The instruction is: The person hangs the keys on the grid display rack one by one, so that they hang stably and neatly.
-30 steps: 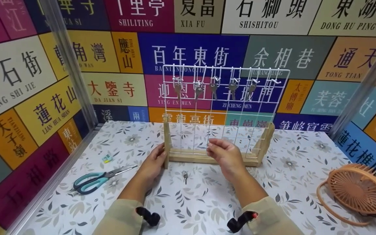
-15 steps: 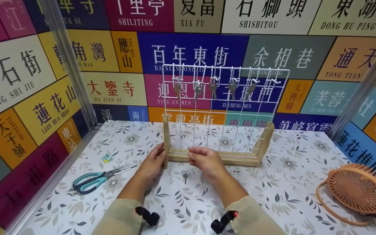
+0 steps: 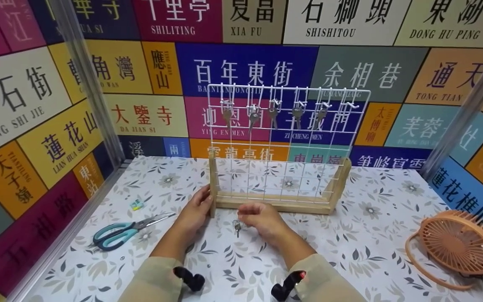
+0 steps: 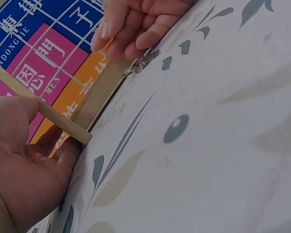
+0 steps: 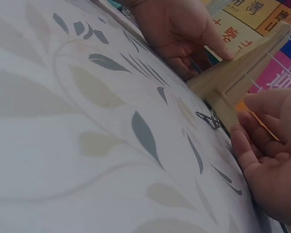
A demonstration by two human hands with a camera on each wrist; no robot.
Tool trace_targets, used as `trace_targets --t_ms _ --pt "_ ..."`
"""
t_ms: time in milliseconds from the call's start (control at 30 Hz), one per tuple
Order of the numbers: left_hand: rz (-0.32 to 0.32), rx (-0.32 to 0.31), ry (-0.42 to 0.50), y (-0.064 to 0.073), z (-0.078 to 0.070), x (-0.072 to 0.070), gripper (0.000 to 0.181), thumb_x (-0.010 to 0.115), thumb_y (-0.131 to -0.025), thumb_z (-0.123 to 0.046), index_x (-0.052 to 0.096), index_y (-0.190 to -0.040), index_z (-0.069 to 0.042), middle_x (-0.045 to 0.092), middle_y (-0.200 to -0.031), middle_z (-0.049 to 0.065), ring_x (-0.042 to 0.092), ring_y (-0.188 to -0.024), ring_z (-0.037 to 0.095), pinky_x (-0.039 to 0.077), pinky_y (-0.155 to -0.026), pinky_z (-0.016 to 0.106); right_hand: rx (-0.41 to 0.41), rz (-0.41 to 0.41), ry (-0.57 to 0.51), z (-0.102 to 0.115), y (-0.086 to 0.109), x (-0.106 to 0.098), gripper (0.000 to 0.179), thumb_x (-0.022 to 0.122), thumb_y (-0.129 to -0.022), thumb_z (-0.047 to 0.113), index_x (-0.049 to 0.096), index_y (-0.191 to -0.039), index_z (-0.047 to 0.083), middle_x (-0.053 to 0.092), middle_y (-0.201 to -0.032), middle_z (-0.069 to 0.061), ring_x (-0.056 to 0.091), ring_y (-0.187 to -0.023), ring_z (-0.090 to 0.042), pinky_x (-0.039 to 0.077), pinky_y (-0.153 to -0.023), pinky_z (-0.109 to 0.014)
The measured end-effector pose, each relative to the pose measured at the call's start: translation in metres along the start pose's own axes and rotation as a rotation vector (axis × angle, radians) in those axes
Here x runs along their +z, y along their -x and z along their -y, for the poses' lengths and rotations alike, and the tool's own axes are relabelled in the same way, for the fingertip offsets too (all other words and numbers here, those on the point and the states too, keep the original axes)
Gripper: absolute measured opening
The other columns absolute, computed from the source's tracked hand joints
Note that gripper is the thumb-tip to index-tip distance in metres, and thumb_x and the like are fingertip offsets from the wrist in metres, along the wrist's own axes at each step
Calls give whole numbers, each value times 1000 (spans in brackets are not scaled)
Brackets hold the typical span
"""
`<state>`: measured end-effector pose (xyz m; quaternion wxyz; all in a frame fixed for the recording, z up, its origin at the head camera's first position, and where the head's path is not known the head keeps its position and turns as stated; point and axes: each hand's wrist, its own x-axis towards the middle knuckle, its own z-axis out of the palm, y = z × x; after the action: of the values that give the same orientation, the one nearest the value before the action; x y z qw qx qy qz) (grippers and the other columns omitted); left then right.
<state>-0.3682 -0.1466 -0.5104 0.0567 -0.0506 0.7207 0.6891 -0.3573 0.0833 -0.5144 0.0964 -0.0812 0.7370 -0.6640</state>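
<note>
My left hand (image 3: 193, 213) grips the left wooden leg (image 4: 63, 121) of a white wire grid rack (image 3: 285, 144), thumb on one side and fingers behind. A small key on a ring (image 3: 237, 228) lies on the patterned tabletop in front of the wooden base. Beside this key hovers my right hand (image 3: 263, 219), its fingertips right at the ring in the head view. The right wrist view shows the thumb apart from loosely curled fingers, with the key (image 5: 213, 120) just beyond them. Several keys (image 3: 253, 116) hang from hooks high on the grid; the rightmost hook (image 3: 349, 105) holds none.
Scissors (image 3: 118, 235) with teal and dark handles lie at the left, with a small greenish packet (image 3: 138, 204) behind them. An orange fan (image 3: 459, 245) stands at the right. Colourful sign-covered panels (image 3: 247, 67) enclose the table's back and sides.
My right hand has come left and down from in front of the grid to the key on the table. The left hand stays on the wooden leg.
</note>
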Motion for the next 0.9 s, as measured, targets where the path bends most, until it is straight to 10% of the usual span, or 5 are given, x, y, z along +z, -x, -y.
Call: trace_targets --t_ms 433,900 --pt "-1 -14 2 0 -2 -1 48 53 -113 -38 44 -160 -45 41 -171 -7 38 -161 23 27 -135 49 -102 147 388 -2 -1 0 35 79 -94 10 75 -128 5 78 -118 -10 68 -100 -12 55 -87 -25" --pt "-4 1 10 0 0 0 48 53 -113 -37 45 -160 -43 43 -171 -5 41 -159 25 29 -134 48 -114 92 463 -4 2 -1 15 81 -92 15 83 -107 13 79 -97 1 65 -85 -8 55 -80 -27"
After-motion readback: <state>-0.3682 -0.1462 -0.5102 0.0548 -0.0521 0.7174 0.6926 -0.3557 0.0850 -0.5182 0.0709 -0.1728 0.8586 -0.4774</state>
